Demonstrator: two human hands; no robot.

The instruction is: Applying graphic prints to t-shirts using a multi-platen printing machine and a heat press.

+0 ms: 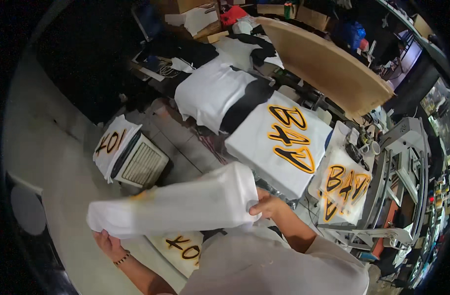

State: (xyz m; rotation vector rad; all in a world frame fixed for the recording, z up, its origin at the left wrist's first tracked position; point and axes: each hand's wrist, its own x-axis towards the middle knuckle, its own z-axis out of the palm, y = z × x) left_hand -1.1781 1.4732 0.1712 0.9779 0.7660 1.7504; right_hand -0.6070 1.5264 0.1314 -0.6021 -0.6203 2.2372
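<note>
A long piece of white cloth (pixel 175 206), blurred in places, stretches across the lower middle between my two hands. My left hand (pixel 109 243) grips its lower left end, while my right hand (pixel 264 204) has its fingers on the right end. Beneath the cloth lies a white printed piece (pixel 167 253) with black, orange-edged lettering, partly hidden. Beyond the cloth, a padded platen (pixel 244 142) carries white fabric with large lettering in the same colours.
Printed pieces (pixel 106 142) top a ventilated appliance (pixel 139 162) on the tiled floor (pixel 180 142). More printed sheets (pixel 355 206) lie right, beside a metal-railed machine (pixel 399 182). White and black garments (pixel 205 93), a large brown board (pixel 323 59) and cluttered boxes (pixel 185 7) are behind.
</note>
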